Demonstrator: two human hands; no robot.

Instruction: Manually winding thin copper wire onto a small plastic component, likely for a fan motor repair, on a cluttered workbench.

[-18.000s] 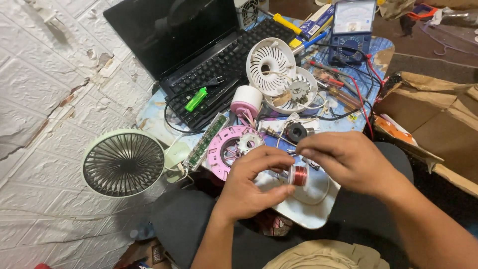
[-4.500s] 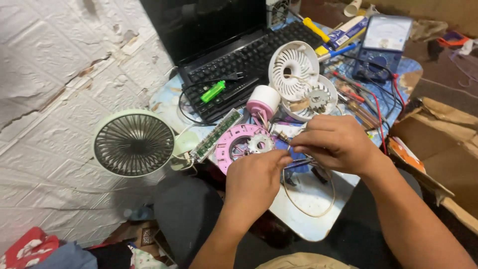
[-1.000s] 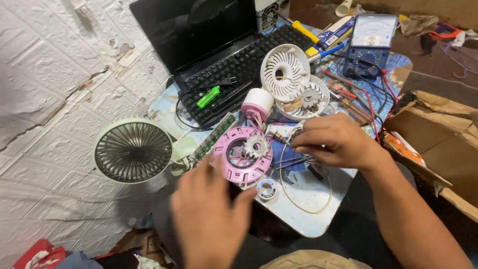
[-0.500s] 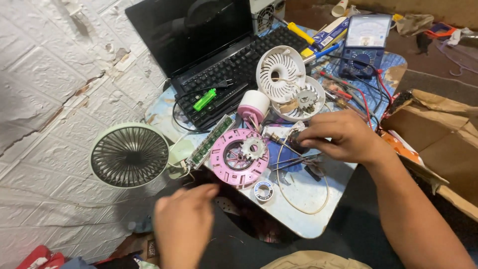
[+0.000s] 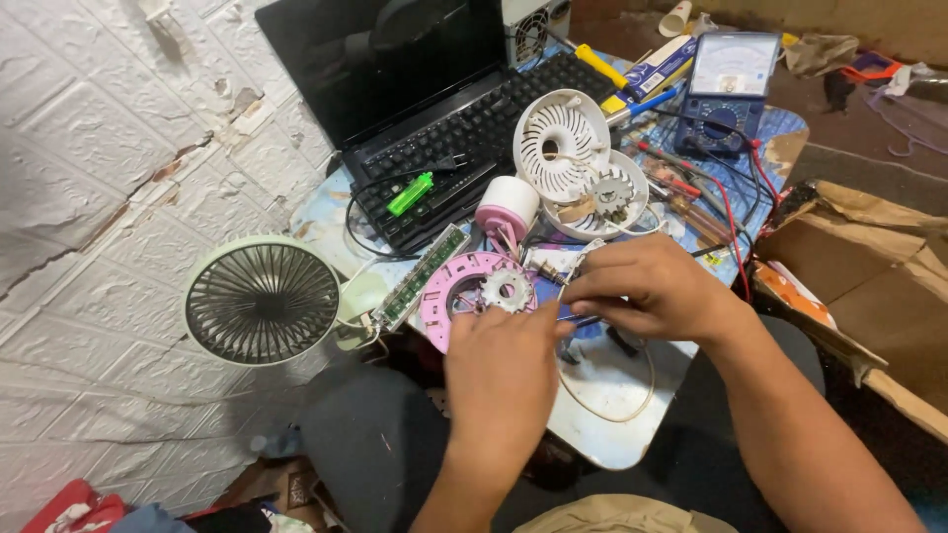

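Note:
My right hand [image 5: 652,288] rests on the small white tabletop [image 5: 617,439], fingertips pinched together on a small thin part that I cannot make out. A dark thin tool sticks out from under it. My left hand [image 5: 504,373] lies just to the left, back up, with its fingers reaching under the right hand's fingertips. What is beneath its fingers is hidden. Right in front of the left hand lies a pink ring-shaped fan housing [image 5: 441,296] with a white toothed rotor [image 5: 507,289] in it.
A black laptop [image 5: 464,118] with a green lighter [image 5: 410,192] on it stands at the back. White fan grilles [image 5: 561,133], a pink-and-white roll [image 5: 509,207], a circuit strip [image 5: 425,278], a multimeter [image 5: 731,84] with leads, a pale green fan [image 5: 262,301] and cardboard [image 5: 869,266] surround the hands.
My left hand has come up from the lower frame to the tabletop and now covers the small spool beside the pink ring. The right hand has barely shifted.

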